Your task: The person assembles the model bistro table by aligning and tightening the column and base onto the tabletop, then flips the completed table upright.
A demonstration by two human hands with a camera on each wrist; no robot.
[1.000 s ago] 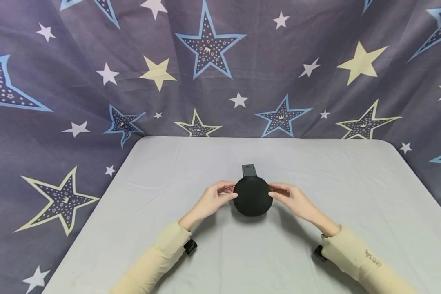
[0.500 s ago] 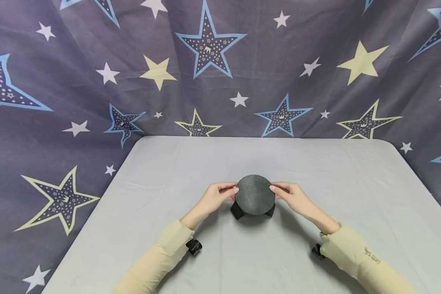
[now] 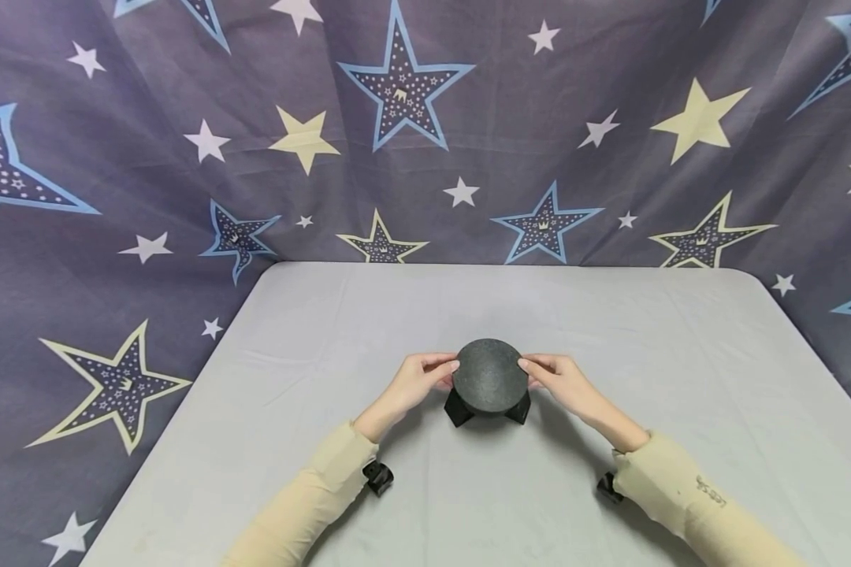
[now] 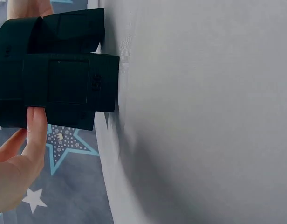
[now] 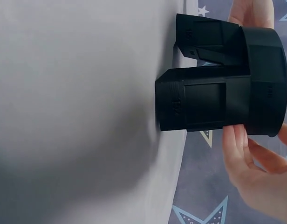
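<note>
A small black round-topped stand (image 3: 491,376) with stubby block-like legs is between the two hands, its flat disc facing up. My left hand (image 3: 414,386) pinches the disc's left rim, thumb on top and fingers below. Opposite it, my right hand (image 3: 563,382) grips the right rim in the same way. Two front legs show in the head view. In the left wrist view a leg (image 4: 69,81) carries raised marks, and the left fingers touch its side. The right wrist view shows another leg (image 5: 204,100) close to the cloth; whether it bears weight I cannot tell.
A light grey cloth covers the table (image 3: 369,315), whose rounded far corners meet a dark curtain (image 3: 468,220) printed with stars. A black wrist camera (image 3: 378,477) hangs under the left cuff, another camera (image 3: 609,487) under the right.
The stand has been turned between the hands: a leg that stuck out behind the disc is out of sight, and two legs now show in front. Both hands keep their hold, nearly in place.
</note>
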